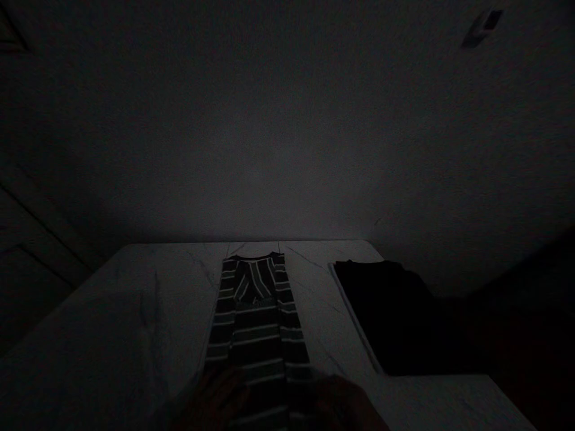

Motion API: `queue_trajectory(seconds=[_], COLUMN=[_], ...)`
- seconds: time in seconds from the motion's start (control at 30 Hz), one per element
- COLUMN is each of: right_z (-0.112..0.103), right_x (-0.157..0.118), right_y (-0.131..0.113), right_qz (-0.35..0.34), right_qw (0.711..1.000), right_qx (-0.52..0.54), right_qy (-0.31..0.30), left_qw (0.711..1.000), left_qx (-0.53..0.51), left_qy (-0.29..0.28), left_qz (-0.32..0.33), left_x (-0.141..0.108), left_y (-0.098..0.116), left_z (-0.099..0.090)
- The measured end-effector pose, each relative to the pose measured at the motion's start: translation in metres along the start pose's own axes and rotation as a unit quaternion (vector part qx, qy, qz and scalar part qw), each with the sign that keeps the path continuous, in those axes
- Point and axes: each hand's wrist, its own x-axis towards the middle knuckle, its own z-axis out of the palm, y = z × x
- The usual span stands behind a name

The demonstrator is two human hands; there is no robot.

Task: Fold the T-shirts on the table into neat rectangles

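Note:
A long dark shirt with pale and grey stripes lies folded lengthwise on a light, veined tabletop, its neckline toward the wall. Both long sides are turned inward, and its near end runs out of the picture. My left hand rests at the shirt's left side near the bottom edge, its fingers over the striped cloth. Across from it, my right hand is at the right side of the same garment. The picture is very dark, and whether the fingers pinch the cloth or just lie on it cannot be made out.
To the right lies a black folded garment, with a paler layer showing along its left edge. The table's far edge meets a plain wall. A small fixture is on the wall at upper right. Panel lines run down the left side.

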Motion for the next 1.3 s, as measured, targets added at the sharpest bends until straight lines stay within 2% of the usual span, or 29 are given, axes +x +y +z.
queue_trajectory(seconds=[0.03,0.1,0.17,0.23,0.33,0.43,0.53,0.67,0.9,1.13,1.23,1.3], right_z=[-0.013,-0.035,-0.048,-0.050,-0.039,-0.024,-0.014,-0.015,-0.021,-0.017,-0.017,-0.015], right_x=[0.023,0.082,0.149,0.213,0.285,0.324,0.343,0.358,0.372,0.382,0.381,0.379], right_y=[0.001,0.009,0.025,0.044,0.065,0.078,0.089,0.101,0.106,0.106,0.108,0.109], right_qz=[0.011,0.021,0.007,0.012,-0.004,-0.033,-0.064,-0.107,-0.089,-0.079,-0.067,-0.062], right_qw=[0.999,0.997,0.999,0.995,0.987,0.986,0.981,0.977,0.992,0.992,0.995,0.995], right_qx=[0.037,0.068,0.029,-0.060,-0.142,-0.159,-0.180,-0.187,-0.062,-0.078,-0.052,-0.075], right_qy=[-0.015,0.001,0.040,0.077,0.077,0.050,0.018,-0.006,-0.065,-0.051,-0.047,-0.036], left_qw=[1.000,0.996,0.991,0.984,0.975,0.972,0.970,0.971,0.971,0.966,0.966,0.966], left_qx=[0.017,0.047,0.067,0.083,0.106,0.118,0.120,0.112,0.103,0.106,0.109,0.115], left_qy=[0.026,0.073,0.108,0.135,0.142,0.149,0.168,0.162,0.175,0.191,0.182,0.175], left_qz=[0.000,-0.016,-0.045,-0.087,-0.133,-0.135,-0.132,-0.132,-0.123,-0.138,-0.148,-0.153], left_x=[0.014,0.056,0.110,0.163,0.216,0.229,0.222,0.217,0.218,0.218,0.219,0.220], left_y=[-0.009,-0.030,-0.051,-0.070,-0.090,-0.106,-0.115,-0.119,-0.116,-0.114,-0.114,-0.114], left_z=[-0.008,-0.025,-0.040,-0.047,-0.041,-0.022,-0.005,0.000,-0.001,0.000,0.001,0.001])
